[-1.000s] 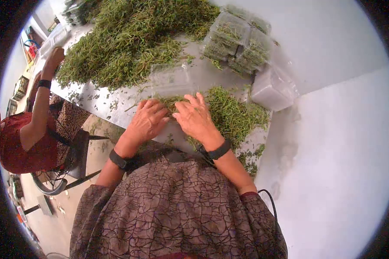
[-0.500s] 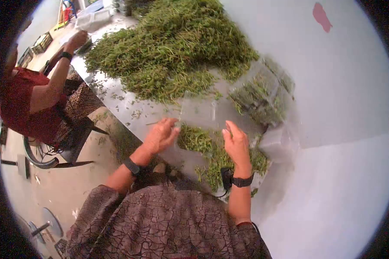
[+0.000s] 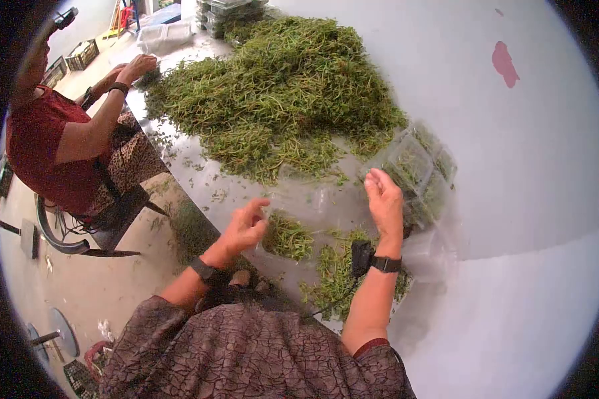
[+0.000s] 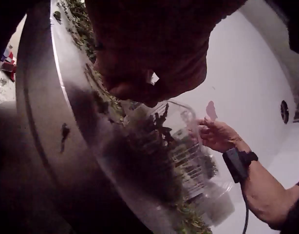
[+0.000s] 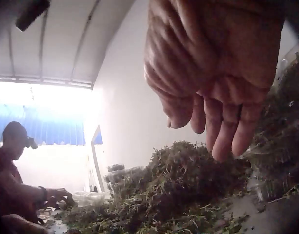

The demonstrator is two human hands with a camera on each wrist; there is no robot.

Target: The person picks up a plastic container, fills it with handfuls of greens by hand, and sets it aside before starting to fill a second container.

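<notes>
A clear plastic clamshell box lies at the table's near edge, its base filled with green leafy stems (image 3: 289, 239) and its clear lid (image 3: 306, 198) laid back on the far side. Beside the box's left edge is my left hand (image 3: 243, 229), index finger reaching forward and the others loosely bent; nothing shows in its grasp. My right hand (image 3: 385, 203) is raised to the right of the box, near the filled boxes. In the right wrist view that hand (image 5: 213, 73) has fairly straight fingers with nothing between them. A loose heap of stems (image 3: 343, 272) lies below it.
A large mound of stems (image 3: 279, 93) covers the far table. Filled clear boxes (image 3: 416, 166) are stacked at right, with empty clear boxes (image 3: 429, 256) nearer me. A seated person (image 3: 73, 146) works at left. The white wall (image 3: 499, 133) bounds the right.
Both hands have risen off the stems in the box and moved apart, the right one toward the stacked boxes. The head view has shifted, showing more of the person at left.
</notes>
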